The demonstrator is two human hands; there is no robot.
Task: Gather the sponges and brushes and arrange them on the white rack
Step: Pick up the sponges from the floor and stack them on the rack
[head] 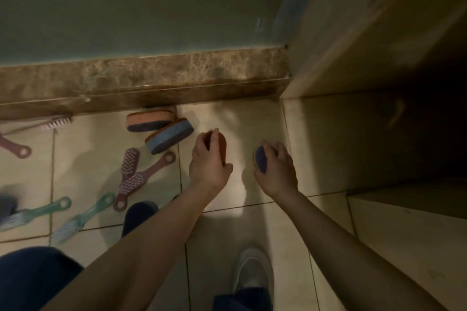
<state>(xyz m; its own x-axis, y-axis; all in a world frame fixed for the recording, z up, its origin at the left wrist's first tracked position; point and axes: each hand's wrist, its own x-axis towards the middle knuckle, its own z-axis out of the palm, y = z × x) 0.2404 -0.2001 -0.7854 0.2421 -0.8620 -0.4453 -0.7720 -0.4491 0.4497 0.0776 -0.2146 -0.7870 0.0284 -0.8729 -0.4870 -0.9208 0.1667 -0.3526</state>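
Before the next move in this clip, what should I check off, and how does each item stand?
1. Left hand grips orange sponge: ok.
2. Right hand grips blue-faced sponge: ok.
3. White rack in view: not ok, absent from the frame.
4. Floor sponges gathered: not ok, two lie by the skirting.
5. Brushes gathered: not ok, pink and green ones lie on the tiles.
6. Route to rack: cannot tell.

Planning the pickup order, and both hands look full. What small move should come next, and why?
Probably lift both hands away: the left hand grips an orange sponge and the right hand a purple-faced sponge, so neither can take the two sponges lying by the skirting. The rack is out of view.
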